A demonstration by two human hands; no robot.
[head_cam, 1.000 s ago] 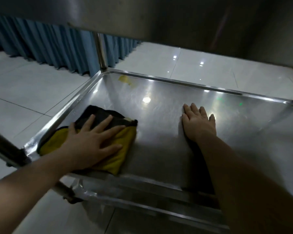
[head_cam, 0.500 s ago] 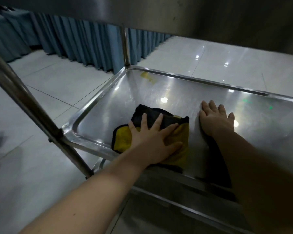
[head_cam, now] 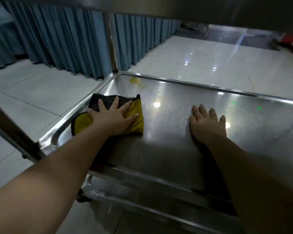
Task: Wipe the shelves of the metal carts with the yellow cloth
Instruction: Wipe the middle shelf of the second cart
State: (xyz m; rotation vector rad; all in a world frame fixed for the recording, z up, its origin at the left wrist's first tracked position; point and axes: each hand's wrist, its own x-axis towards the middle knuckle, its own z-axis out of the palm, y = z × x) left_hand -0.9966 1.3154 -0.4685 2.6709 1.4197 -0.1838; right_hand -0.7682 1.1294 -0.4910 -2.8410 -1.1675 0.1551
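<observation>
While the left hand (head_cam: 112, 119), fingers spread, presses the yellow cloth (head_cam: 136, 123) on the shelf (head_cam: 176, 149) at its left end, a far-corner smear (head_cam: 136, 81) apparently awaits wiping.

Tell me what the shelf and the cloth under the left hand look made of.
Shelf: looks like polished stainless steel. It is grey, gives sharp, bright reflections and has a raised rolled rim.
Cloth: soft matte fabric, possibly microfibre. It has a yellow face and a dark folded-over reverse, without glare, and the left hand presses it flat.
</observation>
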